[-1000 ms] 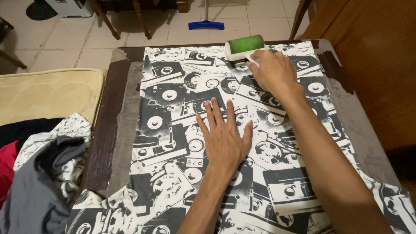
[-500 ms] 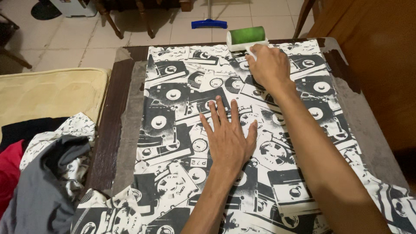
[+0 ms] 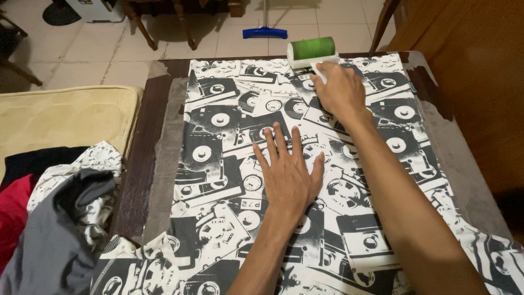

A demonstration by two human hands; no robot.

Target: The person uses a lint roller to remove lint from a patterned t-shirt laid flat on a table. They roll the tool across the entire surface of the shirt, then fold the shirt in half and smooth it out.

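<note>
pushing the green lint roller [image 3: 312, 51] up to the table's [image 3: 164, 120] far edge, the right hand [image 3: 339, 90] stays clamped on its handle, further out than a second ago; the left hand [image 3: 288, 173], fingers spread, still pins the printed cloth [image 3: 218, 136] flat

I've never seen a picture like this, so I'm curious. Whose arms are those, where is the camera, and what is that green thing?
The camera sits on a person's head and looks down, so you see that person's own two arms. A black and white cloth printed with cassette tapes is spread over a table. The left hand lies flat on the cloth, fingers spread. The right hand grips the white handle of a lint roller, whose green roll sits at the far edge of the cloth. A pile of clothes lies at the left.
</note>
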